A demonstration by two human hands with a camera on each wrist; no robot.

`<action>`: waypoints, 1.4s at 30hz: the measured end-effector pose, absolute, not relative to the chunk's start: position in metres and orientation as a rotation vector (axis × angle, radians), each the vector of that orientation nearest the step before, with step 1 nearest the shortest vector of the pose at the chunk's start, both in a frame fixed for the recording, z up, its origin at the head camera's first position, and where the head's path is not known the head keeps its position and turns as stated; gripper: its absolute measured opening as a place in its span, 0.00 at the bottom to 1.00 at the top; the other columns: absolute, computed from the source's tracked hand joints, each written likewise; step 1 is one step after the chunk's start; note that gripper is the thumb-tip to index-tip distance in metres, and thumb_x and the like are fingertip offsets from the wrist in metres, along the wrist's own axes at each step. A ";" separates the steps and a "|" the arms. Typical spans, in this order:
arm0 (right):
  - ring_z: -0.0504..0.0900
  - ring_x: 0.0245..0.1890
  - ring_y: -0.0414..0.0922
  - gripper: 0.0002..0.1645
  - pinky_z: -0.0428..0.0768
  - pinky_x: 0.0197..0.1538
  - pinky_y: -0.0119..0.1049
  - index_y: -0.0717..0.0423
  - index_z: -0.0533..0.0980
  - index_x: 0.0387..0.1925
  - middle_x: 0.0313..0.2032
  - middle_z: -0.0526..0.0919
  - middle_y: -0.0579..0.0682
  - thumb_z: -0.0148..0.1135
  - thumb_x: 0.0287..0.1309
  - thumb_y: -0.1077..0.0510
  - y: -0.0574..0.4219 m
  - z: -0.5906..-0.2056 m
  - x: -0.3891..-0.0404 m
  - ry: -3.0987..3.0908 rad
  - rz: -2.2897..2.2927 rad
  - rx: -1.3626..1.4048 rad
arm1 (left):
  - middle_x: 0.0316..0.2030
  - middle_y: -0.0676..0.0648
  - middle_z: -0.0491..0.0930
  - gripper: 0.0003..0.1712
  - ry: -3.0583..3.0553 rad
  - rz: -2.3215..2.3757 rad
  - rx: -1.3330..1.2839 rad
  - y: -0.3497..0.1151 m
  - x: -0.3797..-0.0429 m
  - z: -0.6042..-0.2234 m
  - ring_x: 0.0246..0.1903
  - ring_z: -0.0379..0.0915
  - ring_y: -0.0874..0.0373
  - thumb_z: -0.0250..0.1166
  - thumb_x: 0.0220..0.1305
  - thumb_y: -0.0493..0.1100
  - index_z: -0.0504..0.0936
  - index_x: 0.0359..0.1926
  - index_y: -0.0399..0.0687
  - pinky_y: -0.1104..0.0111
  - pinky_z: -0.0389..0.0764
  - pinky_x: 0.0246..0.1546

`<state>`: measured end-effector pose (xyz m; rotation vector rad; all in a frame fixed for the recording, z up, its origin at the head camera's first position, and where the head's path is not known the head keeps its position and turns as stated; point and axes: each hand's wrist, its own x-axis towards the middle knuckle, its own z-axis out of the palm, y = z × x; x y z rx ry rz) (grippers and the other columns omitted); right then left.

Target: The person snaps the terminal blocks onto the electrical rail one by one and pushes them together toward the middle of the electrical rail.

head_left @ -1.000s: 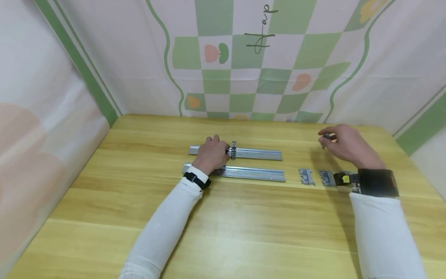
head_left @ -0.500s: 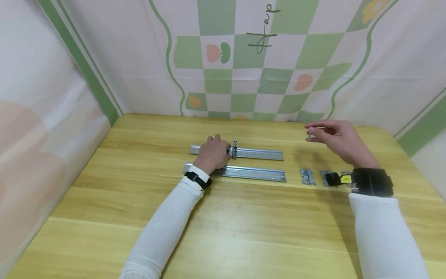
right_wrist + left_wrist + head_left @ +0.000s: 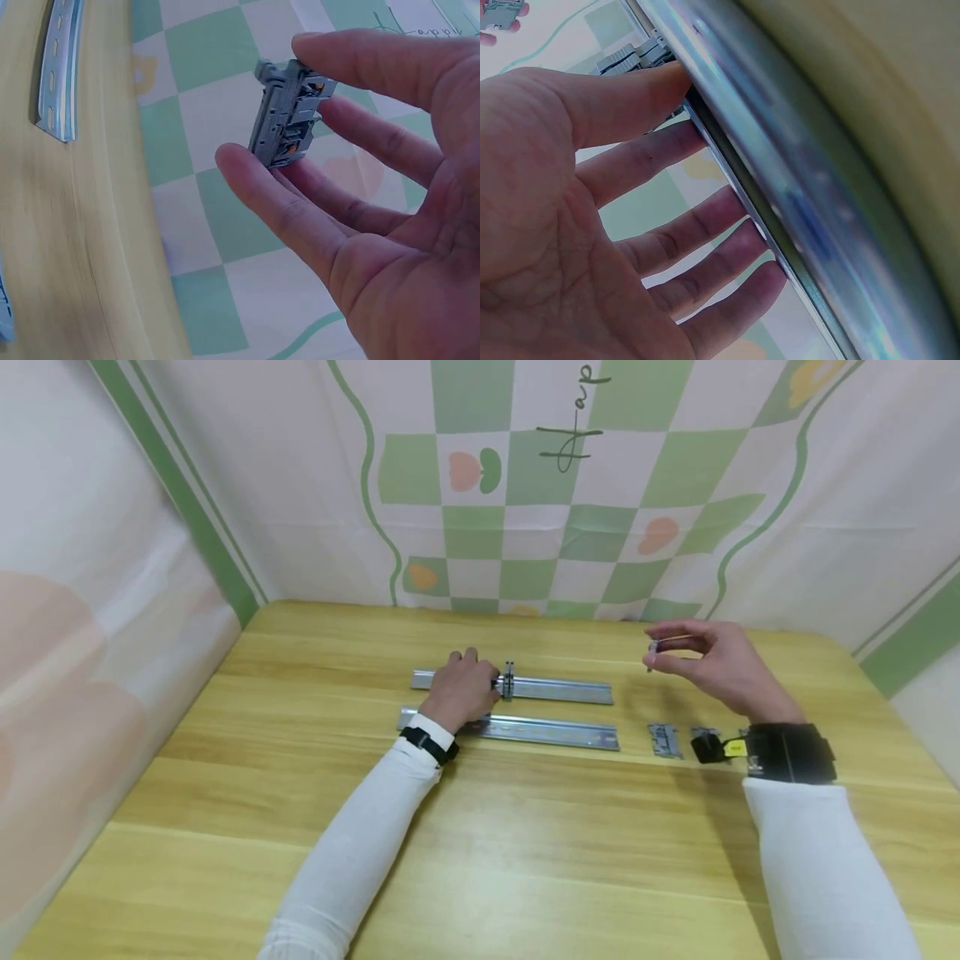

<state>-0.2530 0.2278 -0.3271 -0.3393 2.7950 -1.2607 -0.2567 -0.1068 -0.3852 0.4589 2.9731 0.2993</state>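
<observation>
My left hand (image 3: 461, 689) grips the far slotted metal DIN rail (image 3: 566, 691), thumb and fingertips at its edges in the left wrist view. Close beside that thumb, grey terminal blocks (image 3: 509, 681) stand upright on the rail. In the air right of the rails, my right hand (image 3: 723, 664) pinches another grey terminal block (image 3: 289, 116) between thumb and fingers; orange bits show on its side in the right wrist view. A second DIN rail (image 3: 555, 732) lies nearer me, roughly parallel, its left part crossed by my left wrist.
To the right of the near rail, a loose terminal block (image 3: 663, 741) lies flat on the wooden table (image 3: 510, 852). More lie beyond it, partly hidden by the right wrist's camera (image 3: 707, 747). A checked curtain (image 3: 525, 535) hangs along the table's back edge.
My right hand has moved left with the terminal block and turned it to a more upright pose. My left hand has stayed on the far rail.
</observation>
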 end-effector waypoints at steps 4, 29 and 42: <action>0.78 0.52 0.33 0.40 0.79 0.47 0.21 0.60 0.69 0.68 0.62 0.76 0.59 0.73 0.61 0.46 0.226 -0.327 -0.253 2.744 -1.296 -0.309 | 0.54 0.41 0.74 0.21 2.971 0.311 0.454 -0.107 -0.256 -0.385 0.51 0.69 0.46 0.62 0.74 0.52 0.83 0.62 0.51 0.59 0.81 0.40; 0.78 0.56 0.53 0.35 0.78 0.50 0.24 0.65 0.72 0.66 0.61 0.77 0.62 0.74 0.59 0.59 0.175 -0.338 -0.256 2.617 -1.271 -0.523 | 0.54 0.42 0.73 0.20 2.965 0.294 0.436 -0.107 -0.256 -0.383 0.51 0.68 0.47 0.62 0.73 0.52 0.83 0.61 0.52 0.59 0.81 0.40; 0.73 0.63 0.62 0.33 0.73 0.64 0.56 0.70 0.69 0.67 0.62 0.75 0.66 0.68 0.64 0.64 0.107 -0.356 -0.286 2.486 -1.163 -0.645 | 0.59 0.42 0.72 0.20 2.971 0.280 0.406 -0.106 -0.260 -0.385 0.56 0.68 0.46 0.62 0.73 0.53 0.83 0.62 0.55 0.58 0.81 0.45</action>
